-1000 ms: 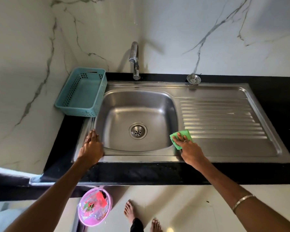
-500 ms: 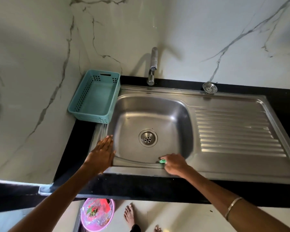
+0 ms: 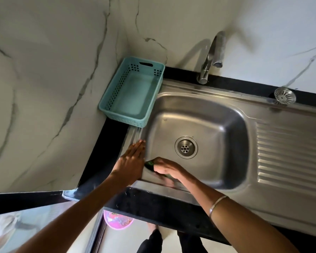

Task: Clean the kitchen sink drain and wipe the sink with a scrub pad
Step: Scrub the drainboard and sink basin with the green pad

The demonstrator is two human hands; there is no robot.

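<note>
A steel sink [image 3: 232, 125] fills the middle of the view, its round drain [image 3: 186, 147] in the basin floor. My right hand [image 3: 165, 168] reaches into the basin's near left corner and presses a green scrub pad [image 3: 149, 164] against the wall there; only a dark green edge of the pad shows under the fingers. My left hand [image 3: 130, 162] lies flat with straight fingers on the sink's left rim, right beside the pad. The loose drain strainer [image 3: 285, 95] lies on the black counter at the back right.
A teal plastic basket [image 3: 133, 93] stands on the counter's back left corner. The tap [image 3: 211, 57] rises behind the basin. The ribbed drainboard [image 3: 290, 154] stretches to the right. A pink bucket [image 3: 118, 220] sits on the floor below the black counter edge [image 3: 153, 205].
My right hand has slid the pad leftward along the near rim and down into the basin's near left corner. My left hand stays on the left rim. The view has tilted.
</note>
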